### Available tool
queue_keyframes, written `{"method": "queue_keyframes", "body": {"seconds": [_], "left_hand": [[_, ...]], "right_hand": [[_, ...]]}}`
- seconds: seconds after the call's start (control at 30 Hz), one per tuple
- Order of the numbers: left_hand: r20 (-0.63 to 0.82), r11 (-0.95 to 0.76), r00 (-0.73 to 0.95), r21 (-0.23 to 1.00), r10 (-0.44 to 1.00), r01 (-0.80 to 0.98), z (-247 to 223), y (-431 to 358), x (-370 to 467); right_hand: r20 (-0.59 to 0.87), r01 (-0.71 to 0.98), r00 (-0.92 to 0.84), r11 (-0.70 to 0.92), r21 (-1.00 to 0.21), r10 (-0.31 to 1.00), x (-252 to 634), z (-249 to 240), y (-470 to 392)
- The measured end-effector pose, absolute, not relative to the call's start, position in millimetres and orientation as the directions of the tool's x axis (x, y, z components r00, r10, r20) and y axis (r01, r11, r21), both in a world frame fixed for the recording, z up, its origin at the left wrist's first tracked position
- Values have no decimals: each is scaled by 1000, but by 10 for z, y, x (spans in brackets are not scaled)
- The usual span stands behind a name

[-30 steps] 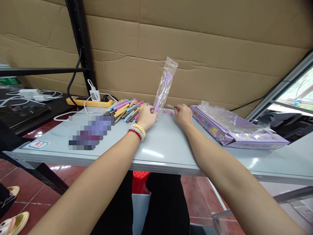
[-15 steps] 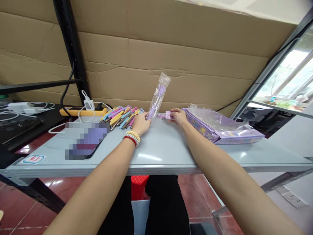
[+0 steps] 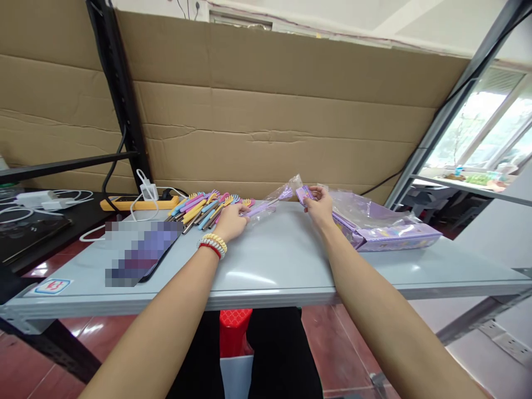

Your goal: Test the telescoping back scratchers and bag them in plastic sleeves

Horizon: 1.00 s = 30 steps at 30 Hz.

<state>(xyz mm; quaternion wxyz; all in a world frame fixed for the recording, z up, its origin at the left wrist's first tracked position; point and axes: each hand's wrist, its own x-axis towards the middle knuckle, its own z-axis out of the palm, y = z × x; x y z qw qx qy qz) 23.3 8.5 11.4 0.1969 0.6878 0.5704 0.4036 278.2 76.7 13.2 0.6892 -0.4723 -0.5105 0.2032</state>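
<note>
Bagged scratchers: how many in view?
1: the purple bagged scratcher, held at its lower end by the left hand. Others may be hidden beneath the clear plastic at the purple box.

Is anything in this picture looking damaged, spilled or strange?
Nothing looks spilled. The cardboard behind the table has wrinkled creases, like slight damage. The phone-like device at left is oddly pixelated, which hides its details.

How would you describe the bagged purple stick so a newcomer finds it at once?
On the grey table, find the colourful pile of sticks. At its right end, the left hand holds the purple stick. Unlike the piled ones, it is inside a clear bag.
</note>
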Motion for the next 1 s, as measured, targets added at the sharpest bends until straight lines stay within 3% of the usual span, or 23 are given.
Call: {"method": "queue_keyframes", "body": {"seconds": [0.17, 0.67, 0.8, 1.0], "left_hand": [[300, -259, 21, 782, 954, 567, 125, 96, 179], [313, -236, -40, 789, 949, 568, 121, 81, 150], [324, -246, -30, 772, 945, 585, 107, 106, 152], [331, -252, -27, 765, 943, 592, 104, 118, 153]], "right_hand": [[522, 136, 469, 525, -840, 713, 2750, 195, 712], [343, -54, 431, 403, -914, 834, 2721, 189, 670], [383, -32, 369, 423, -905, 847, 2718, 187, 670], [331, 21, 319, 342, -939, 888, 2697, 183, 644]]}}
